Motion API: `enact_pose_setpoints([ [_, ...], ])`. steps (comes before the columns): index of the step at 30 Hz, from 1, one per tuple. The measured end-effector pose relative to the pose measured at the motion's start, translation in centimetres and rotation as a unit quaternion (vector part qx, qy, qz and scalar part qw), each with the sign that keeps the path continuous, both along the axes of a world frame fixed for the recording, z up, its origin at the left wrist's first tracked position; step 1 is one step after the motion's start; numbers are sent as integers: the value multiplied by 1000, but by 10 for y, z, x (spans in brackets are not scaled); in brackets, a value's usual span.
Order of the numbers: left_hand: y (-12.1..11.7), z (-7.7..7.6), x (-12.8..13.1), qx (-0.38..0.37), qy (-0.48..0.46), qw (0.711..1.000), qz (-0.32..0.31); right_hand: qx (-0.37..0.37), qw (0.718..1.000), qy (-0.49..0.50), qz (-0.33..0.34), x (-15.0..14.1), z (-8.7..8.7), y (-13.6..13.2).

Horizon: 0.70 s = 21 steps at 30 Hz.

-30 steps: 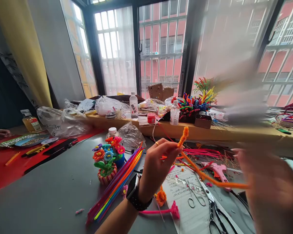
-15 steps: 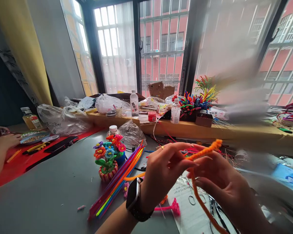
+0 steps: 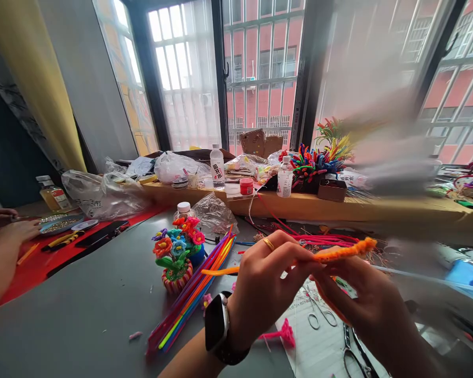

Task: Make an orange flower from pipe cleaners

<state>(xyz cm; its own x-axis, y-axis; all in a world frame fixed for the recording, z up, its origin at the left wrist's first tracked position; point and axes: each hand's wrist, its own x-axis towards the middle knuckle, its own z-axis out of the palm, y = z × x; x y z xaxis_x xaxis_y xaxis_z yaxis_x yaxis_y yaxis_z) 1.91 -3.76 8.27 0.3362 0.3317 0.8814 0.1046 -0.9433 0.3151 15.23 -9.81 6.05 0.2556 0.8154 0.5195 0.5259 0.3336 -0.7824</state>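
Note:
Above the table, an orange pipe cleaner is pinched between my two hands, its twisted, fuzzy end pointing right. My left hand, with a ring and a dark watch, has thumb and fingers pressed together on it. A straight orange length comes out on the left, behind that hand. My right hand closes on the same pipe cleaner from the right, fingertips meeting the left ones; part of the strand runs down behind its thumb. A pink pipe-cleaner flower lies below, beside white paper with small scissors.
Left of my hands lie a bundle of coloured pipe cleaners and a small pot of pipe-cleaner flowers. Black-handled scissors rest near my right wrist. Another person's hand is at the far left. Bottles line the ledge.
The fuzzy orange end has moved right and slightly down and lies flatter. The strand that hung below my right hand is now mostly hidden behind it. Both hands have drawn closer together.

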Motion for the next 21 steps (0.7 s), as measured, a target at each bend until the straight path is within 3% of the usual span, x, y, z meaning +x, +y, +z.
enact_pose_setpoints([
  [5, 4, 2, -5, 92, 97, 991, 13, 4, 984, -119, 135, 14, 3, 7],
  [11, 9, 4, -8, 244, 266, 929, 87, -66, 956, -185, 220, 32, -10, 28],
  [16, 6, -1, -4, 224, 383, 894, 59, -104, 935, -227, 254, 40, -22, 36],
  [21, 3, -1, -3, 203, 416, 884, 61, -90, 929, -275, 230, 40, -12, 23],
])
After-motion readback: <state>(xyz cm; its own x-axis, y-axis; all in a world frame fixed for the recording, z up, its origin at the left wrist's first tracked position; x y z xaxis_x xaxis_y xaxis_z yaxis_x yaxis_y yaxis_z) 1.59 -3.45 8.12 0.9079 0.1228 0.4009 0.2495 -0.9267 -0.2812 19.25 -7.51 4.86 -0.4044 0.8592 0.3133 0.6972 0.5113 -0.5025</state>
